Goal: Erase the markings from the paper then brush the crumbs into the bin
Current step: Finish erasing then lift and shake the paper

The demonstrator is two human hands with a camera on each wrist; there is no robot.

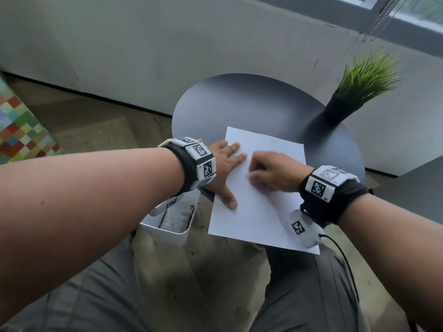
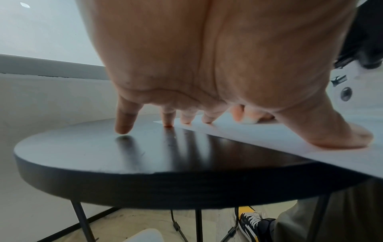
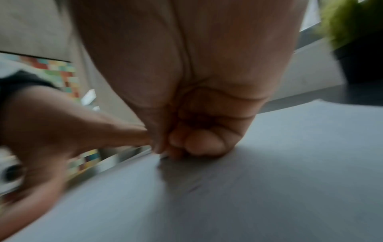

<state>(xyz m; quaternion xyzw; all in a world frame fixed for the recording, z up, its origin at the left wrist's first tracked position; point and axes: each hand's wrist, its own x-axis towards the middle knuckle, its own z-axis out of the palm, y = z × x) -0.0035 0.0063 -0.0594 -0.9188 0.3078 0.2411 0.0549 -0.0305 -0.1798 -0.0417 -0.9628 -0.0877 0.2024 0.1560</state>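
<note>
On the floor at the far left stands a block covered in coloured squares (image 1: 19,130), and nearer the middle, below the table's edge, a white bin (image 1: 167,230) sits open beside the person's knee. Above it the left hand (image 1: 223,168) lies flat with its fingers spread and straight; the thumb and two or three fingers press on the paper (image 1: 259,212), while the little finger rests on the bare dark table (image 1: 239,101) just off the sheet's left edge. It grips nothing. The sheet lies across the near part of the round table, its near corner hanging over the rim toward the person's lap. Just right of the left fingertips, the right hand (image 1: 273,171) is curled into a fist with its knuckles down on the middle of the sheet; the wrist view is blurred, and whatever is pinched between thumb and fingers is too hidden to name. At the far right of the table a green plant (image 1: 366,75) stands upright in a black pot (image 1: 340,109), well apart from the sheet.
</note>
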